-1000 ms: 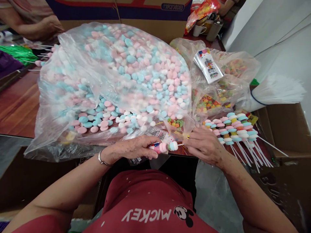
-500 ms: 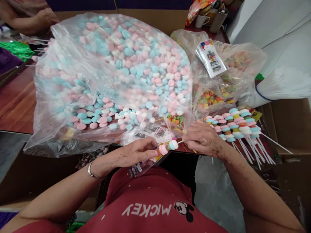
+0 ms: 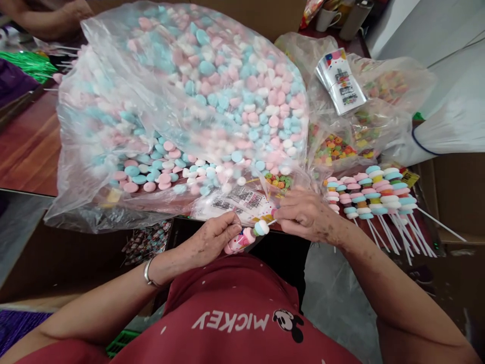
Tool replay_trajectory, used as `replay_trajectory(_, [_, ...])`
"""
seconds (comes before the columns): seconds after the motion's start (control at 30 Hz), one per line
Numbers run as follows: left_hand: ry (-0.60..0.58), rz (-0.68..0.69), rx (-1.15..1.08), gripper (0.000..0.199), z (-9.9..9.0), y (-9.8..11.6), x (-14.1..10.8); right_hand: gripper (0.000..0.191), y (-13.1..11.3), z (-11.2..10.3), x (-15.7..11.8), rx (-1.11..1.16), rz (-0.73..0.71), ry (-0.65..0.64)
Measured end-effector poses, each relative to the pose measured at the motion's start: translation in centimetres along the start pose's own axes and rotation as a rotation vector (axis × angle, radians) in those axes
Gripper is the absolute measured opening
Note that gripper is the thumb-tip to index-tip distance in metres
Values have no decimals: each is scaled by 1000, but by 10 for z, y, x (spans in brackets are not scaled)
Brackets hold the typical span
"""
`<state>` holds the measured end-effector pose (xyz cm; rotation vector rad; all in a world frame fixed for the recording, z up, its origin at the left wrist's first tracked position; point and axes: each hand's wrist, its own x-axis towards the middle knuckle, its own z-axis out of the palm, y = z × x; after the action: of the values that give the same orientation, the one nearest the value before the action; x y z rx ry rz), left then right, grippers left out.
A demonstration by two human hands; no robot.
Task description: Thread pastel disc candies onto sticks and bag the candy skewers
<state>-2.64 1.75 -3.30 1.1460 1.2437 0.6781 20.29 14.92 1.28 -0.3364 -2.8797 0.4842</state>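
Note:
A marshmallow skewer [image 3: 261, 227] in pink, blue and white lies low in front of my shirt, at the table's front edge. My right hand [image 3: 306, 215] is closed on its white stick. Pinched in my left hand [image 3: 214, 237] is a printed plastic bag [image 3: 235, 244], which is around the far end of the skewer; the marshmallows near the stick are outside it. Beyond my hands lies a stack of flat printed bags [image 3: 242, 199]. To the right of my right hand are several finished-looking marshmallow skewers [image 3: 373, 194] in a row, their sticks over the edge.
A big clear bag of loose marshmallows [image 3: 212, 91] covers much of the table [image 3: 30, 146]. Bags of ring gummies [image 3: 335, 146] and a silver packet bundle [image 3: 343, 86] are at the right, near a mug [image 3: 326, 19]. Another person's hand [image 3: 71, 15] is at the upper left.
The bag now covers more of the skewer, including the pink marshmallows. Both hands have shifted slightly left with it, and the view has tilted a little.

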Motion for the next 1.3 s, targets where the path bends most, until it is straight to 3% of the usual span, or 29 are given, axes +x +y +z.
replay_trajectory(0.3, [110,165,289,22,-3,-4,0,29,-10,7,-2,-43,129,-75])
replay_trajectory(0.4, [127,221,360,18,-3,-5,2,26,-22,8,0,-142,80,-90])
replay_trajectory(0.63, [128,155,227,24,-10,-5,4,21,-21,-8,2,-302,-95,162])
replay_trajectory(0.73, [140,170,197,26,-12,-4,3,20,-18,-16,2,-320,-104,240])
replay_trajectory(0.97, [304,353,388,20,-11,-14,3,30,-21,-17,2,-185,72,126])
replay_trajectory(1.1, [244,457,454,20,-11,-23,2,31,-17,-19,3,-15,191,43])
replay_trajectory(1.23, [144,319,262,22,-10,-22,0,31,-14,-20,6,43,234,14])
replay_trajectory(1.3, [55,217,141,32,-11,-16,-1,30,-12,-20,7,27,224,24])
